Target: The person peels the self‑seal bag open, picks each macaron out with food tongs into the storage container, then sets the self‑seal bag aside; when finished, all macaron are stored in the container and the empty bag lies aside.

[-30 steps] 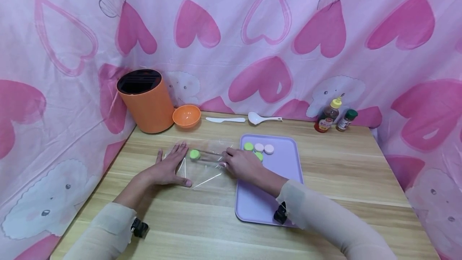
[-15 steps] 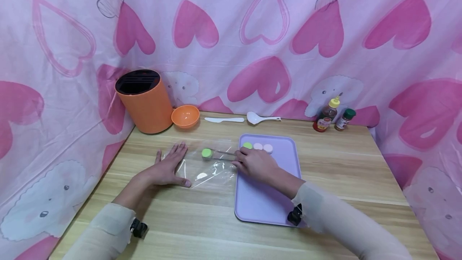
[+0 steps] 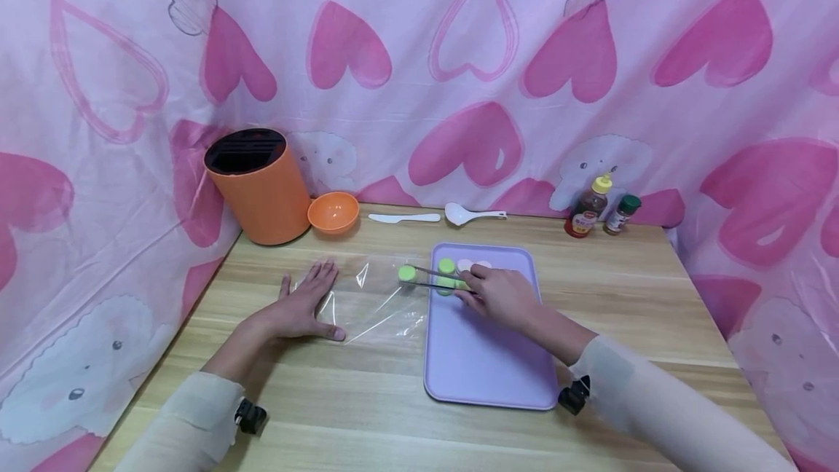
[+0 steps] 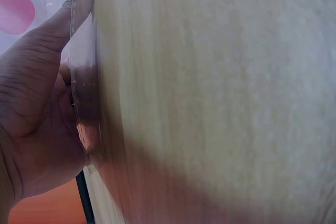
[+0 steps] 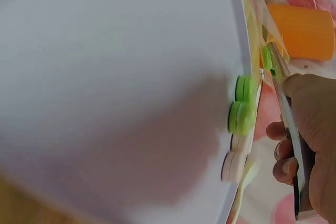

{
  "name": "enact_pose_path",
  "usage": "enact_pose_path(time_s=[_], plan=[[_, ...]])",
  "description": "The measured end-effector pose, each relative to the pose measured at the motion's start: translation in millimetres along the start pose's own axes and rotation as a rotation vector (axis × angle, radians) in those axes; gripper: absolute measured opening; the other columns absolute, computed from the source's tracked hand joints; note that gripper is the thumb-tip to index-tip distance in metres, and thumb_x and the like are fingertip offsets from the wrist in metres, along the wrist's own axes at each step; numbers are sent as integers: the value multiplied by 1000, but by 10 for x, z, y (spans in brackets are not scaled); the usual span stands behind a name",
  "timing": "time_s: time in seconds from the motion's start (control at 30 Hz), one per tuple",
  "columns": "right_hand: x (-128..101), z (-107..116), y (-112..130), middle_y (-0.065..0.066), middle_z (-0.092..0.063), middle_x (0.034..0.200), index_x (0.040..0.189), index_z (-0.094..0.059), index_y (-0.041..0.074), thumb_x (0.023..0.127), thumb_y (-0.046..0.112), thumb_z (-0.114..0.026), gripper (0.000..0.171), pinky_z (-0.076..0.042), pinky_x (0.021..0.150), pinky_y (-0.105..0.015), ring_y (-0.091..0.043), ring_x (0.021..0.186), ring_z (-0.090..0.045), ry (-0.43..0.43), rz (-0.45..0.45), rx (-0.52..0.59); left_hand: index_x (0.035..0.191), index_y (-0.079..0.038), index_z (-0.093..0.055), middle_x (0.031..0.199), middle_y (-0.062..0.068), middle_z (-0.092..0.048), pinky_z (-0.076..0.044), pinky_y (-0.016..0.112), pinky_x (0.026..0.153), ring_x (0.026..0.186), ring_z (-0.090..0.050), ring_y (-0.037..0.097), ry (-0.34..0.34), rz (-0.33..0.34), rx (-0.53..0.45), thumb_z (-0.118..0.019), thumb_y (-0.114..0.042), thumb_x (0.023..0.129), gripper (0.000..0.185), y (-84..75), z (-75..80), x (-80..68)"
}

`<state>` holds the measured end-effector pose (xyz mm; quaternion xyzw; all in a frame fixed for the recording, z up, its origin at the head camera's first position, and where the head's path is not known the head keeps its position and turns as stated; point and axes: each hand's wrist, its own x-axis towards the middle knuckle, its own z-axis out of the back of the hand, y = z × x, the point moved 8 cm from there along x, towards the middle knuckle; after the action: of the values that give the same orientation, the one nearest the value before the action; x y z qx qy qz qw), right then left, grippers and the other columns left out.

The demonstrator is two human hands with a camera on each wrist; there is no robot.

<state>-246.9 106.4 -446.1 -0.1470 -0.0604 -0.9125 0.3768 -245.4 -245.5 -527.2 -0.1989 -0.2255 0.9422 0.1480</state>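
My left hand (image 3: 304, 304) lies with fingers spread on the left part of a clear plastic bag (image 3: 373, 304), pressing it to the table. In the left wrist view the bag's edge runs alongside the palm. My right hand (image 3: 505, 299) grips metal tongs (image 5: 289, 116) over the tray's upper part. Between the tong tips sits a light green macaron (image 3: 407, 274), which overlaps the bag's right end in the head view. On the purple tray (image 3: 485, 363), several green macarons (image 5: 241, 118) and pink macarons (image 5: 232, 167) stand near the far edge, partly hidden by the right hand in the head view.
Along the back stand an orange knife block (image 3: 262, 191), an orange bowl (image 3: 334, 213), a white knife (image 3: 403, 218) and a white ladle (image 3: 472, 215). A yellow-capped sauce bottle (image 3: 586, 210) and a green-capped spice jar (image 3: 621, 215) are at the back right.
My right hand has drawn the tongs and green macaron rightward, from over the middle of the bag to its right end beside the tray. The left hand has stayed on the bag.
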Motion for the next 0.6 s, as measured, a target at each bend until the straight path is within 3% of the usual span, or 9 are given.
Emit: enact_pose_path(time_s=[0.37,0.6], plan=[[-285,162,-217,-1,-68,88,117,-82,9,96,34,-87,33,-51,52,-31,-12,61,-55,-53,-31,5,179,-8,-4,188,17,6,21,84,124,173,13,44,14,9,-6,-89,-72,80,144,-1,-11,4],[-434,219,-351,-6,-76,95,118,-83,8,97,34,-86,34,-61,57,-39,-17,63,-64,-22,-83,5,179,-9,-4,188,17,5,20,84,124,173,13,44,1,4,0,-89,-72,80,144,-11,-4,-2]])
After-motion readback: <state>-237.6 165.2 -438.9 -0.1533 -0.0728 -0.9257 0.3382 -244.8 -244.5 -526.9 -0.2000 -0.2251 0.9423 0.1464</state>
